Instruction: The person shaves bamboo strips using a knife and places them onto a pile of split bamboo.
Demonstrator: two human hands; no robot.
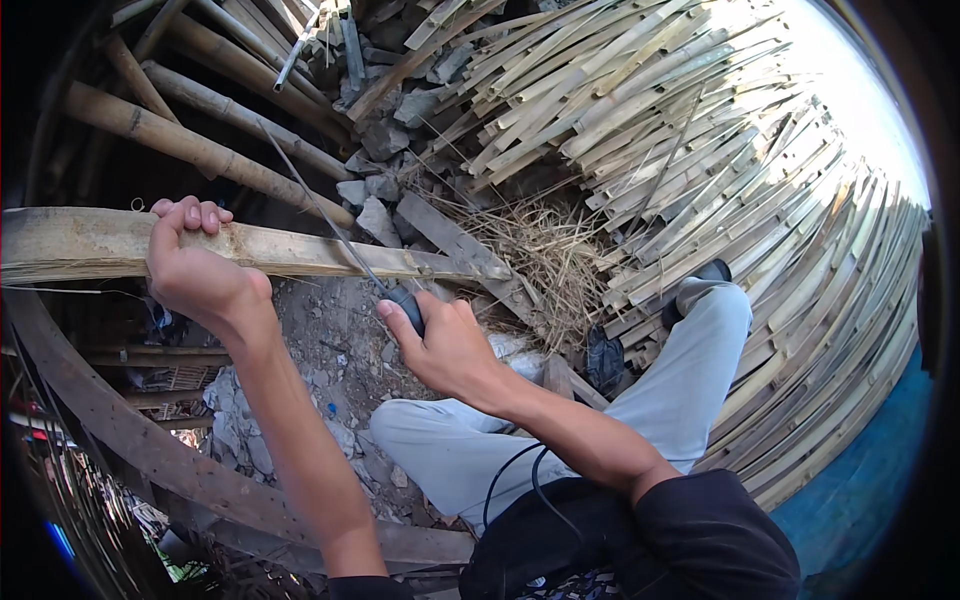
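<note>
My left hand (205,260) is wrapped round a long split bamboo strip (310,254), which runs from the left rim toward the middle of the view. Fine frayed fibres hang along its lower edge at the left. In my right hand (445,345) is the dark handle of a knife (330,218), gripped with the thumb along it. Its long thin blade slants up and to the left, crossing over the strip to the right of my left hand. The strip's far right end lies by a flat weathered board (450,240).
Many split bamboo strips (690,150) are piled at the right. Shavings (545,255) lie beside a dark plastic piece (603,360). Round bamboo poles (190,145) and broken rubble (380,140) are at the upper left. A curved wooden beam (180,460) runs along the lower left.
</note>
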